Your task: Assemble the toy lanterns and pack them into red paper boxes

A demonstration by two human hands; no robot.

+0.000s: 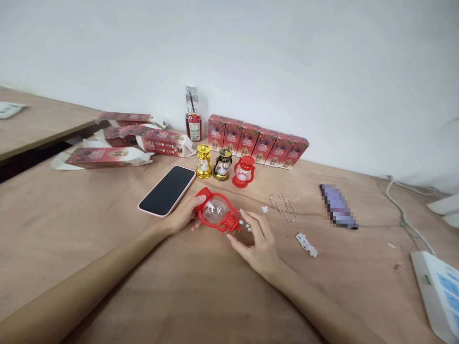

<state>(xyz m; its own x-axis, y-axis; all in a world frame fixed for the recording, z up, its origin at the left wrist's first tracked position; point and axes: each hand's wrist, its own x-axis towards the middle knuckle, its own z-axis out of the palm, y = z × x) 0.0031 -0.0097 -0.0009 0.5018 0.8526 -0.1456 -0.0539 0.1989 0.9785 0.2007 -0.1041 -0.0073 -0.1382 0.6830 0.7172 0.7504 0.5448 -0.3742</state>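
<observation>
My left hand [182,216] grips a small red toy lantern [216,213] with a clear globe, held on its side just above the wooden table [107,248]. My right hand [258,241] rests beside the lantern's base, its fingers bent and its fingertips touching several tiny round button cells [245,224] there. A black phone [168,190] in a pink case lies face up just left of my left hand. Behind the lantern stand three finished toy lanterns: a gold lantern [203,162], a black lantern [223,165] and a red lantern [244,172].
A row of red cartons [256,141] leans on the wall, and a bottle [193,114] stands left of it. Flattened red cartons [125,141] lie at back left. Wire handles [284,206], white plastic bits [306,244], a blurred dark item [338,207], a cable [401,210] and a white device [439,291] lie right.
</observation>
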